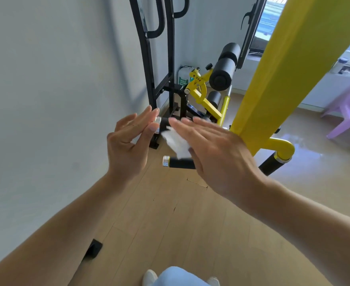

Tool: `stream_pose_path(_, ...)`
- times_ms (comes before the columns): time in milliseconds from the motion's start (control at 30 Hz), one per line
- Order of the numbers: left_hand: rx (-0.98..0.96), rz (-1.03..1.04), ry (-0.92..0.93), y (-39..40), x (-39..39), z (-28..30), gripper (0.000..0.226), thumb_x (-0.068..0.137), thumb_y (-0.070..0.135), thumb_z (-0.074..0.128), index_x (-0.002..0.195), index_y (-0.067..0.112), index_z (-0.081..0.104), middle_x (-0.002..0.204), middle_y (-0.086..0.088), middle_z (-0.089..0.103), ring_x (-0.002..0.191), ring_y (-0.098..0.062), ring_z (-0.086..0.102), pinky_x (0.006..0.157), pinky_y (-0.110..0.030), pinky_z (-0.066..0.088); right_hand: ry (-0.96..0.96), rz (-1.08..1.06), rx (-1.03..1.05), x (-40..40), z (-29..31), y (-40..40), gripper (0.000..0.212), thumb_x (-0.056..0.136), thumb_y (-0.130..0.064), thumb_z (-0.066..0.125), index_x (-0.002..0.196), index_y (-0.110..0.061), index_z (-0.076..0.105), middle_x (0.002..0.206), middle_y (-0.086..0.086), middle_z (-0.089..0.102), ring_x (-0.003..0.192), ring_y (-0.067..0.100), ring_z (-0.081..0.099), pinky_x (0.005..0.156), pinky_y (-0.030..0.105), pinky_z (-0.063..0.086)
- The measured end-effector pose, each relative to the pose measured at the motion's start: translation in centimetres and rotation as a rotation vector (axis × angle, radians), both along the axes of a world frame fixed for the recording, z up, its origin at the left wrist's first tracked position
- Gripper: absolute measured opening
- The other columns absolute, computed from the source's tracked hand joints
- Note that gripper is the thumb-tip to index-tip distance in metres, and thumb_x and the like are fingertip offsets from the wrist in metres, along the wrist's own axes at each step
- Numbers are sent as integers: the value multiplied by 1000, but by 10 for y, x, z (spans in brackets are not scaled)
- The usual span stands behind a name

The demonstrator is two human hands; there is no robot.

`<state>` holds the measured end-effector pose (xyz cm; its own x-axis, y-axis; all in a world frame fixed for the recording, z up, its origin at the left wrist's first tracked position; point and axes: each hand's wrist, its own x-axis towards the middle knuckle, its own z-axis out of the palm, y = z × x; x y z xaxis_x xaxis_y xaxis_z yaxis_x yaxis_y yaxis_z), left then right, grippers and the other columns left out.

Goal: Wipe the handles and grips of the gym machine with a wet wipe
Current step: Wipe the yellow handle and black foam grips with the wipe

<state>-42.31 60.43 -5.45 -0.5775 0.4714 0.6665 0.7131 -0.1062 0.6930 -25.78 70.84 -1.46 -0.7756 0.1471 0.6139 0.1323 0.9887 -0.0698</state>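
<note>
- Wet wipe (176, 144): limp, light, damp; hangs under right hand (215, 149), fingers splayed, pinch hidden.
- Left hand (128, 139) spread, empty, beside upper grip (164, 122).
- Lower grip (180, 163): rigid; wrap wipe around it.

The wipe (177, 144) is white. The handle (180, 163) is black with a shiny silver end cap (166, 161). The big beam (289, 65) is bright yellow, as is the elbow (281, 148) below it. Foam rollers (223, 68) are black (matte). The floor (190, 223) is pale wood-grain, and the chair (349, 114) is lilac.
</note>
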Motion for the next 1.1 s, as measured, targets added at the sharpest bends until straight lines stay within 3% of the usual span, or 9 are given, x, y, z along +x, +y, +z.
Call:
stream_pose_path(100,8,15,1,-1,-1,-4,30,96,20,62,126,13,62,119,-2,69,111,5,62,97,-52,51,-18,73,6,16,-18,-10,51,80,8,75,129,-1,64,130,13,66,135,29,50,114,46,39)
stream_pose_path(200,-9,26,-8,-1,0,-4,32,97,25,61,125,12,65,117,-9,72,112,-15,66,91,-46,56,-9,176,-13,19,-49,-9,46,83,4,76,127,-3,67,130,8,68,133,27,54,110,44,45)
stream_pose_path(333,-41,41,-16,-3,4,-1,31,96,23,61,123,9,68,118,-5,72,113,-16,66,89,-28,56,-218,-109,-94,0,-75,3,59,65,-3,91,120,-6,71,119,8,73,117,31,67,98,44,51)
stream_pose_path(433,-42,64,-7,-4,6,0,30,96,20,62,122,7,69,119,-2,70,114,-8,64,91,-21,54,-413,-225,-84,-18,-98,8,42,83,-11,78,123,-6,67,117,9,73,110,30,68,100,41,50)
stream_pose_path(533,-46,74,-10,-7,10,1,28,96,16,62,123,8,68,115,13,67,108,11,60,87,-12,51,-496,-247,-127,-23,-116,10,53,95,-26,67,141,-3,53,131,11,66,124,31,59,107,41,45)
stream_pose_path(633,-47,92,-39,-10,16,0,29,97,17,61,126,14,65,106,28,62,97,11,63,80,-9,49,-556,-245,-111,-30,-119,11,59,100,-40,55,146,-5,44,129,9,65,123,29,58,108,41,40)
stream_pose_path(833,-35,176,-123,-19,32,-5,37,101,24,53,138,18,56,122,24,62,110,15,58,92,-9,47,-610,-266,-68,-29,-111,-7,24,102,-35,50,114,-15,55,104,3,67,95,27,63,102,47,40)
stream_pose_path(1000,-515,159,-224,-35,33,-54,42,101,40,50,141,28,53,133,14,63,122,-4,59,104,-35,51,-718,-316,5,-26,-106,-9,25,102,-27,43,122,-13,50,111,7,64,105,31,60,113,56,29)
stream_pose_path(1100,-595,73,-514,-35,56,-81,41,99,43,53,136,29,59,132,9,64,113,8,59,93,-11,48,-864,-373,112,-24,-96,-8,37,104,-24,36,135,-8,44,129,15,59,126,38,51,118,59,22)
